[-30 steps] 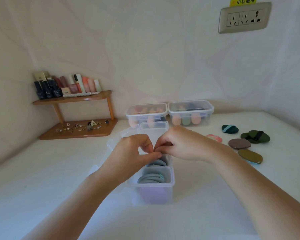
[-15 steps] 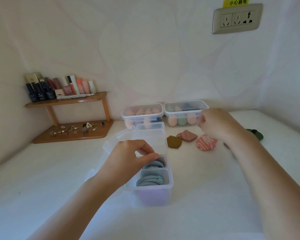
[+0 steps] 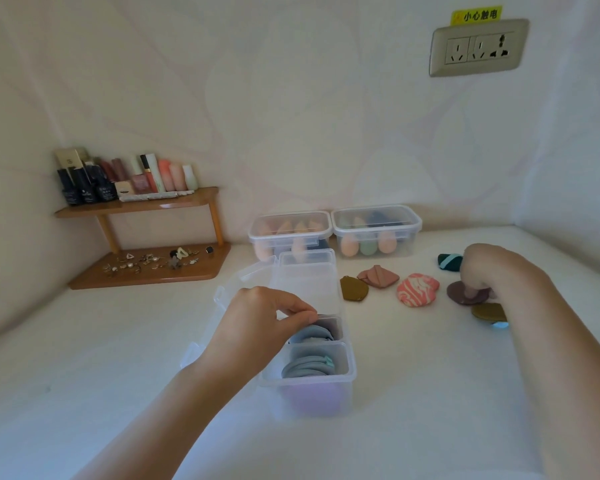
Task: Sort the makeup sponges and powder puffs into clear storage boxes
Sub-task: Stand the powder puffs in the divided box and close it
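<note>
Now, near the white worktop's (image 3: 118, 375) right edge, the right hand (image 3: 496, 271) curls its fingers down to pinch a flat, round mauve powder puff (image 3: 459, 294). An olive-brown round puff (image 3: 487, 311) lies just beside it. At mid-worktop, the left hand (image 3: 257, 323) pinches the rim of the clear plastic divided storage box (image 3: 312, 396). The thin puff may slip, or the wrist may drag its olive neighbour.

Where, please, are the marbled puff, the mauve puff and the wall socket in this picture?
marbled puff (image 3: 418, 289): head view, middle of its pink-and-white face.
mauve puff (image 3: 459, 294): head view, its uncovered left part.
wall socket (image 3: 478, 47): head view, centre of its faceplate.
</note>
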A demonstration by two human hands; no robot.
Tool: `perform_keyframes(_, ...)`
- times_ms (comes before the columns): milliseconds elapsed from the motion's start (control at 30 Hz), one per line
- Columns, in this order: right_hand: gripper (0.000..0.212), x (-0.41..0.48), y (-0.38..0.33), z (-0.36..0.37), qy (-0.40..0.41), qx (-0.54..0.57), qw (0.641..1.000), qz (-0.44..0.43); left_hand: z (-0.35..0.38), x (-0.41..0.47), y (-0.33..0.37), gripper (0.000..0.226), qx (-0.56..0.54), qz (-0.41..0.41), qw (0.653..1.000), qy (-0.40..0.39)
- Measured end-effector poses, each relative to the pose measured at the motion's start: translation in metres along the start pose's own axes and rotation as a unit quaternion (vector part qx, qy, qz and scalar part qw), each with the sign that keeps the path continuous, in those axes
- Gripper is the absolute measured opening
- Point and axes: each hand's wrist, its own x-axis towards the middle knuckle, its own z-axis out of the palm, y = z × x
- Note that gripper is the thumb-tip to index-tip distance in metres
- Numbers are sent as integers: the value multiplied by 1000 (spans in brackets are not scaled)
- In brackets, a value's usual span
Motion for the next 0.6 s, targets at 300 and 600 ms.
perform_keyframes(300, 23, 1, -4, 0, 88, 107, 990, -2, -1, -1, 7, 14, 14, -29, 999, -21)
perform_keyframes(600, 21, -19, -5, -13, 260, 317, 901, -141, -2, 1, 6, 12, 44, -10, 999, -17)
